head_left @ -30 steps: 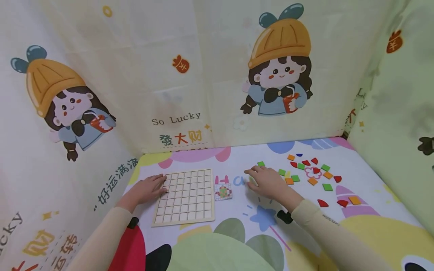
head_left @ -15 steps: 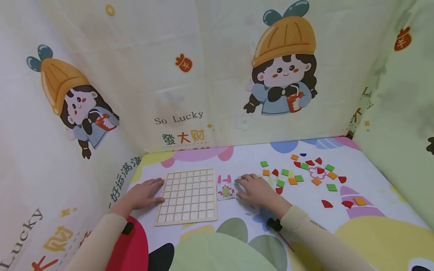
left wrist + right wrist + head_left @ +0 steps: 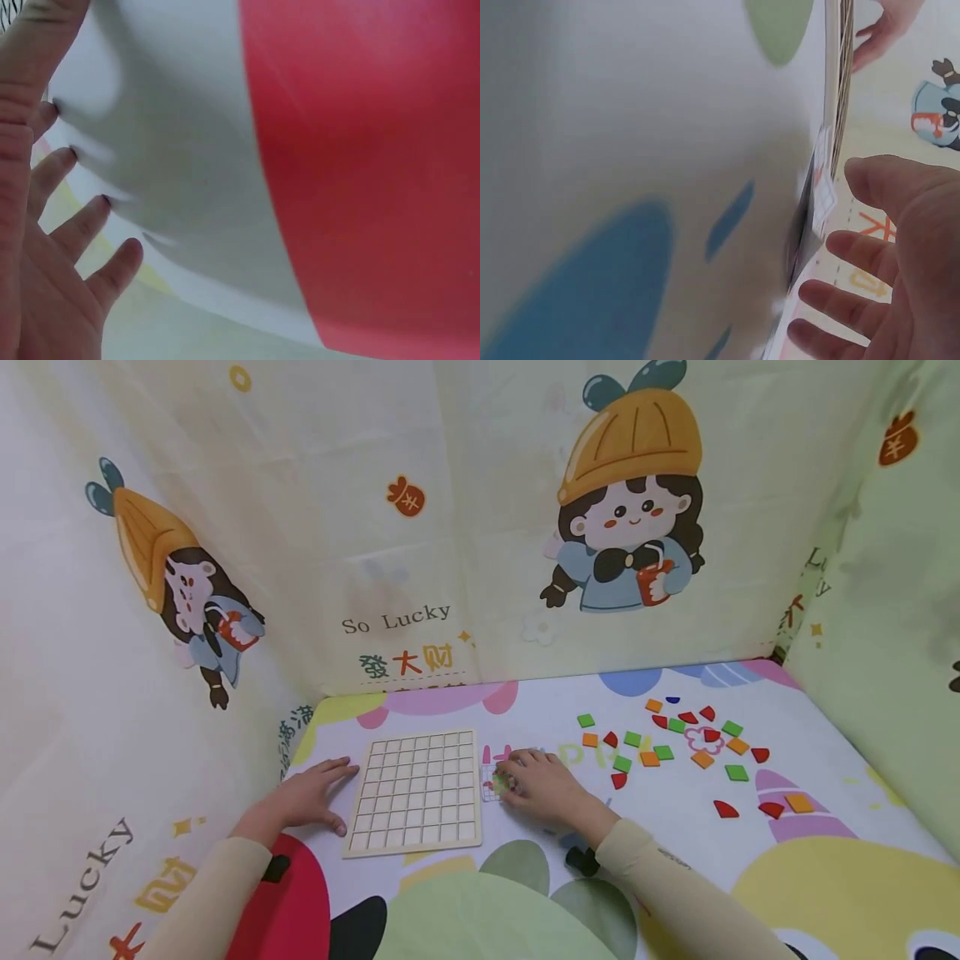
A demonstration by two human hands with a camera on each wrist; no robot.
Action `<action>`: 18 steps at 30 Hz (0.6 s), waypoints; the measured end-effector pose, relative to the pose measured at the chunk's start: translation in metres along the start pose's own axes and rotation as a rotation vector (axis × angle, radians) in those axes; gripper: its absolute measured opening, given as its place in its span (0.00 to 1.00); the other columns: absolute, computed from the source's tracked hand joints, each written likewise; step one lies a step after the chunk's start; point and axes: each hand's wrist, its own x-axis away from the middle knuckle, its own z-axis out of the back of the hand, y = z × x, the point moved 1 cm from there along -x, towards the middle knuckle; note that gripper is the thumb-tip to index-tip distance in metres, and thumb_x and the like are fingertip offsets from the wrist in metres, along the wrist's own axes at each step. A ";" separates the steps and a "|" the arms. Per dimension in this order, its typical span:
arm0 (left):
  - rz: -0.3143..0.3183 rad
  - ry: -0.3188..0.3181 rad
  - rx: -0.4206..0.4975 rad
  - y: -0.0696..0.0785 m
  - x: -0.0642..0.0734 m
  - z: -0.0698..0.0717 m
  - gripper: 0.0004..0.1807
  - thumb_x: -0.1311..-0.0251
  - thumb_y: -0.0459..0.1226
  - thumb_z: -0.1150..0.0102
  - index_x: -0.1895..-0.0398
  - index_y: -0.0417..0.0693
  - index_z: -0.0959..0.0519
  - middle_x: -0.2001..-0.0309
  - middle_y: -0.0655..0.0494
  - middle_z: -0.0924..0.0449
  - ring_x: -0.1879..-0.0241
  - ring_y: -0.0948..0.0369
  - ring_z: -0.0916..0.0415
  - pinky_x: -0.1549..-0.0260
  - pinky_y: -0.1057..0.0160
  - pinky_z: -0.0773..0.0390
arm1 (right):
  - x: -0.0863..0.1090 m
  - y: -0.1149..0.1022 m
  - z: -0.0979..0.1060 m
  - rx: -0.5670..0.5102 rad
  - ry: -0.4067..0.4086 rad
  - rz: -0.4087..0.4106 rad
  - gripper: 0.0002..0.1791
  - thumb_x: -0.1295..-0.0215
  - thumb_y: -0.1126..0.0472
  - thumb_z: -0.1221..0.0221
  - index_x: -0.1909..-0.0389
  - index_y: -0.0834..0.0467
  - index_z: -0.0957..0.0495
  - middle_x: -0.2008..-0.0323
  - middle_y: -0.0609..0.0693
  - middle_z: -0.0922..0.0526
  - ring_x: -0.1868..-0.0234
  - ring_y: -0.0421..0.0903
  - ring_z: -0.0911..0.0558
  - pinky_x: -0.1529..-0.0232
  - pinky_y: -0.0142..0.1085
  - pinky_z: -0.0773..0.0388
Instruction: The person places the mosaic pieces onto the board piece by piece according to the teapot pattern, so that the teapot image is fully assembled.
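A light wooden grid board (image 3: 416,795), its square cells bare, lies flat in the head view. Just left of it, my left hand (image 3: 302,797) rests with fingers spread. The left wrist view shows its fingertips (image 3: 101,204) down on the white cloth. A small printed card (image 3: 487,783) with a coloured grid picture lies against the board's right side. My right hand (image 3: 546,783) reaches over this card and hides part of it. From the right wrist, the card (image 3: 822,196) looks tilted, close to the fingertips, with thumb and fingers apart.
Several loose tiles are scattered to the right: green squares (image 3: 663,752), orange squares (image 3: 702,760), red quarter-circles (image 3: 725,810) and one blue piece (image 3: 672,700). A printed cloth (image 3: 540,927) covers the table. Curtains (image 3: 480,527) with cartoon figures close off the back and sides.
My right hand has moved left from beside the loose tiles to over the card. My left hand has drawn back slightly from the board's left edge. The head view has shifted a little.
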 end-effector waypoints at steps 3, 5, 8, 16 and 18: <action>0.004 -0.011 0.025 0.003 0.002 -0.001 0.68 0.74 0.61 0.15 0.22 0.50 0.34 0.22 0.39 0.41 0.24 0.35 0.45 0.40 0.35 0.23 | -0.004 -0.005 -0.003 0.005 0.009 0.034 0.23 0.26 0.50 0.41 0.33 0.50 0.23 0.33 0.53 0.23 0.30 0.57 0.27 0.31 0.59 0.31; 0.000 -0.010 0.033 0.005 0.003 -0.001 0.69 0.74 0.60 0.14 0.22 0.49 0.35 0.22 0.37 0.42 0.24 0.33 0.47 0.41 0.37 0.22 | -0.006 -0.008 -0.005 0.026 0.014 0.058 0.22 0.24 0.51 0.43 0.33 0.52 0.23 0.33 0.52 0.22 0.29 0.56 0.27 0.30 0.58 0.31; -0.001 -0.019 0.051 0.008 0.005 0.000 0.68 0.73 0.58 0.14 0.22 0.49 0.36 0.21 0.37 0.43 0.24 0.31 0.49 0.39 0.37 0.23 | -0.007 -0.011 -0.008 0.054 -0.005 0.083 0.22 0.22 0.52 0.45 0.32 0.53 0.24 0.32 0.50 0.22 0.29 0.54 0.26 0.28 0.55 0.32; 0.007 -0.026 0.086 0.014 0.005 0.004 0.69 0.72 0.55 0.13 0.21 0.47 0.38 0.21 0.35 0.46 0.23 0.29 0.52 0.37 0.34 0.27 | 0.000 -0.017 -0.009 0.030 -0.168 0.097 0.31 0.21 0.48 0.47 0.22 0.54 0.35 0.23 0.49 0.33 0.20 0.52 0.38 0.21 0.50 0.41; 0.011 -0.025 0.090 0.015 0.004 0.004 0.69 0.72 0.55 0.13 0.21 0.47 0.38 0.21 0.35 0.46 0.23 0.29 0.53 0.37 0.33 0.27 | 0.001 -0.018 -0.008 0.012 -0.200 0.094 0.34 0.22 0.46 0.47 0.21 0.55 0.38 0.21 0.50 0.37 0.19 0.52 0.41 0.21 0.50 0.41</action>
